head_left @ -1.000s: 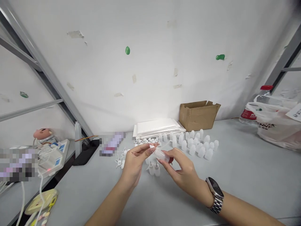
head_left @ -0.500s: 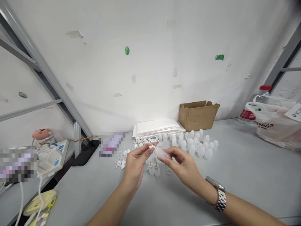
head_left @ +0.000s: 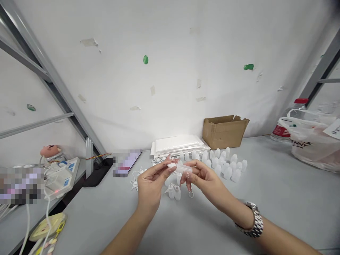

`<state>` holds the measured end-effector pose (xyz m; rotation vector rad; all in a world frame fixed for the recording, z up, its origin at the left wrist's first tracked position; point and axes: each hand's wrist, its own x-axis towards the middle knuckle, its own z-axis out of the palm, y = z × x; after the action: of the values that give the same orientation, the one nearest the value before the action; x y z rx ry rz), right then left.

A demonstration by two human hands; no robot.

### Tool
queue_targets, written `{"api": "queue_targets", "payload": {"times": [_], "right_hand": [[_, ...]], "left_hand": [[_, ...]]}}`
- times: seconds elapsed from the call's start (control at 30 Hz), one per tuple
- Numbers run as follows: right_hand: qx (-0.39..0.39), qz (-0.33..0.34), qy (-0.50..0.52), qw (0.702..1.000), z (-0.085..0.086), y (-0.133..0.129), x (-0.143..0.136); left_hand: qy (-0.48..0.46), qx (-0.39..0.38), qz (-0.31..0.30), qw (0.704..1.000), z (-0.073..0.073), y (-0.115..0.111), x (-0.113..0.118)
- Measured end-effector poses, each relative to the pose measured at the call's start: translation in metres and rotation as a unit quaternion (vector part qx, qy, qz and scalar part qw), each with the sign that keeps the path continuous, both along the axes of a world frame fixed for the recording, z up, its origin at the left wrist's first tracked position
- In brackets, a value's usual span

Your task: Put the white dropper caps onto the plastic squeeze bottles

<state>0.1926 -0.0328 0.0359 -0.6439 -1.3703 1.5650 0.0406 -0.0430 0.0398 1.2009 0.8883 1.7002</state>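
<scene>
Over the middle of the table, a small translucent squeeze bottle (head_left: 185, 168) lies nearly level between my hands. My right hand (head_left: 208, 179) is closed around the bottle's body, some of its fingers hanging below. At the neck end, my left hand (head_left: 151, 180) pinches a white cap (head_left: 172, 165), which its fingers partly cover. Just below the hands stand a few assembled bottles (head_left: 174, 192) with thin tips, and a white ring (head_left: 191, 194) lies beside them. Loose white caps (head_left: 135, 184) are scattered to the left. Several uncapped bottles (head_left: 227, 173) stand in a group to the right.
Behind the bottles are a stack of white packets (head_left: 177, 144) and an open cardboard box (head_left: 224, 132). A phone (head_left: 129, 163) lies at left, near a power strip (head_left: 63, 180) with cables. At far right are a plastic bag (head_left: 309, 141) and a red-capped bottle (head_left: 281, 131).
My right hand has turned at the wrist, its lower fingers now pointing downward. The bottle has swung closer to level. My left hand keeps its pinch at the neck end.
</scene>
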Motion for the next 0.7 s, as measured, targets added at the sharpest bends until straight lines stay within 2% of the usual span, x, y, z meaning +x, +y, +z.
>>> {"api": "queue_targets", "payload": {"times": [0.07, 0.13, 0.27, 0.33, 0.43, 0.5, 0.6, 0.7], "right_hand": [[0.027, -0.010, -0.013, 1.000, 0.0020, -0.0009, 0.0005], [0.029, 0.010, -0.017, 0.999, 0.0026, -0.0006, 0.0010], [-0.047, 0.132, 0.011, 0.990, 0.0006, 0.0005, 0.0006], [-0.086, 0.159, 0.025, 0.983, -0.0006, 0.0002, -0.0004], [-0.075, 0.116, 0.012, 0.990, -0.0019, -0.0007, -0.0027], [-0.039, 0.052, -0.003, 0.998, -0.0026, -0.0014, -0.0042], [-0.011, -0.027, -0.012, 1.000, -0.0032, -0.0025, -0.0058], [-0.049, 0.002, 0.000, 0.999, -0.0030, -0.0033, -0.0062]], "left_hand": [[-0.017, -0.016, -0.011, 1.000, 0.0011, 0.0007, -0.0007], [-0.033, -0.033, -0.035, 0.998, 0.0020, 0.0011, -0.0015], [-0.037, -0.034, -0.080, 0.995, 0.0039, 0.0009, -0.0020], [-0.032, -0.036, -0.079, 0.996, 0.0041, 0.0006, -0.0014], [-0.030, -0.049, -0.043, 0.997, 0.0024, 0.0009, -0.0002], [-0.030, -0.052, -0.020, 0.998, 0.0005, 0.0018, 0.0003], [-0.031, -0.060, -0.016, 0.998, -0.0018, 0.0034, 0.0004], [-0.038, -0.062, -0.041, 0.996, -0.0021, 0.0038, 0.0008]]}}
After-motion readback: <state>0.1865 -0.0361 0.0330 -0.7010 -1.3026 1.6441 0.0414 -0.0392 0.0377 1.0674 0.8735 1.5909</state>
